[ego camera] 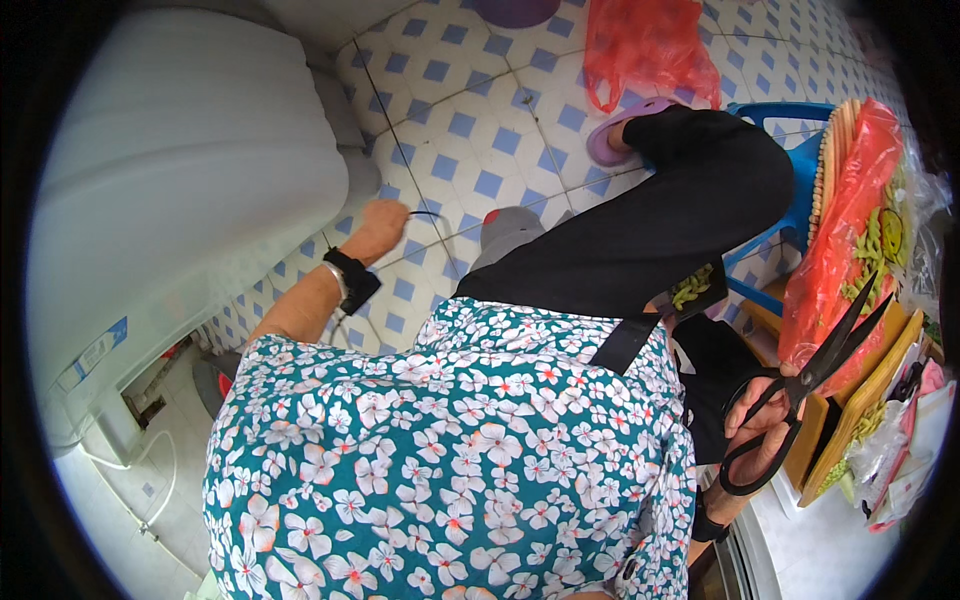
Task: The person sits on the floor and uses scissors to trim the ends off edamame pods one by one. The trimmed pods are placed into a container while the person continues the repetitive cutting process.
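My right hand (757, 427) is on the right side of the view, its fingers through the black handles of a pair of scissors (814, 375). The blades are slightly apart and point up and right, over a red plastic bag (832, 262) with green bean pods (870, 255). At the left, my left hand (381, 229) is curled above the tiled floor, with a thin dark cord or strip (424, 214) sticking out from it. Its inner fingers are hidden. More pods (691, 286) lie in a dark container beside my leg.
A large pale appliance or cabinet (202, 142) stands at the left. A blue plastic stool (806, 161) is at the right, near wooden boards (862, 405). Another red bag (652, 45) and the rim of a purple basin (517, 11) are on the floor ahead.
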{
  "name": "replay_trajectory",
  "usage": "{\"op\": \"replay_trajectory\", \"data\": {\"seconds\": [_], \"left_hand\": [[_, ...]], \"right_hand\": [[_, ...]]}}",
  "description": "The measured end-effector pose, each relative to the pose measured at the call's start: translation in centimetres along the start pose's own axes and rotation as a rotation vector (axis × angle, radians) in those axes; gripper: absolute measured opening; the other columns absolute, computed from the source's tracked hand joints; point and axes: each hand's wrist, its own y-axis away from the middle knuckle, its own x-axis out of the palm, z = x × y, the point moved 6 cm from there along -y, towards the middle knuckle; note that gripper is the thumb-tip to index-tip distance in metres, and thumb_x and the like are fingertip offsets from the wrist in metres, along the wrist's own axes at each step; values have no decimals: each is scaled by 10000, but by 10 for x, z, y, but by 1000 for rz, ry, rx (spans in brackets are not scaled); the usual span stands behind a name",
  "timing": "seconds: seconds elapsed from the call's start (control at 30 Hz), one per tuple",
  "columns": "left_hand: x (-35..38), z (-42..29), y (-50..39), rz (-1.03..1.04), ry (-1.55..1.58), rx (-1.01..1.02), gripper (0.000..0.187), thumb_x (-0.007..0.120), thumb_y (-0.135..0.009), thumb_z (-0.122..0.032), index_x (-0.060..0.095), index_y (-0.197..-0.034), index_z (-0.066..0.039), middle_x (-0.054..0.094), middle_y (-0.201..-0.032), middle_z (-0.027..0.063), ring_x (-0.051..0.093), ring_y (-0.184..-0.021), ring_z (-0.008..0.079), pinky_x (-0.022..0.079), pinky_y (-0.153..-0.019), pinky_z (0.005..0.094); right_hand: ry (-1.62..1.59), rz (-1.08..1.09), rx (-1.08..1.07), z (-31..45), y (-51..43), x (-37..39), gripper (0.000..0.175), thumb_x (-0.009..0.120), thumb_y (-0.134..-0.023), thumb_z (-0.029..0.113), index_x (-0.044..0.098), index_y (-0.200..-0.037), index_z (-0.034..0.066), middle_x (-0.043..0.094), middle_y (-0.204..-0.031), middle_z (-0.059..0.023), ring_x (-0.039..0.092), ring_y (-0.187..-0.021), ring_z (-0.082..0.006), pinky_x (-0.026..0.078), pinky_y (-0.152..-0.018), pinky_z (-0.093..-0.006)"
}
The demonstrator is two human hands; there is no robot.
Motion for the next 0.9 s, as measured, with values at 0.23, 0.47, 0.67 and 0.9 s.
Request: {"op": "replay_trajectory", "data": {"seconds": [0.23,0.47,0.67,0.9], "left_hand": [[-159,-34,-147,-322,-360,222,111,623,-658,-102,577,-758,-96,569,-680,97,596,-679,288,454,-570,413],[-263,-94,-283,-412,-587,459,22,594,-744,-55,588,-764,-59,639,-690,99,651,-685,289,493,-547,400],[-189,-172,-326,-161,-622,493,56,569,-790,-110,616,-773,-84,666,-709,100,675,-708,269,515,-582,379],[-263,-236,-328,-319,-591,731,41,612,-730,-92,651,-742,-91,641,-693,114,658,-704,305,516,-589,401]], "right_hand": [[-15,-91,-39,1,18,-14,682,649,-834,497,405,-1247,13,535,-830,-102,534,-586,-120,406,-474,-195],[-76,-193,-122,-2,49,-26,407,599,-917,266,451,-1210,26,552,-810,-96,536,-573,-116,408,-465,-204],[-118,-276,-72,-8,70,-19,424,625,-907,279,464,-1206,26,565,-818,-81,544,-582,-106,415,-474,-196],[-162,-264,-77,0,62,-25,410,629,-896,182,456,-1224,7,575,-838,-81,551,-590,-102,423,-481,-191]]}}
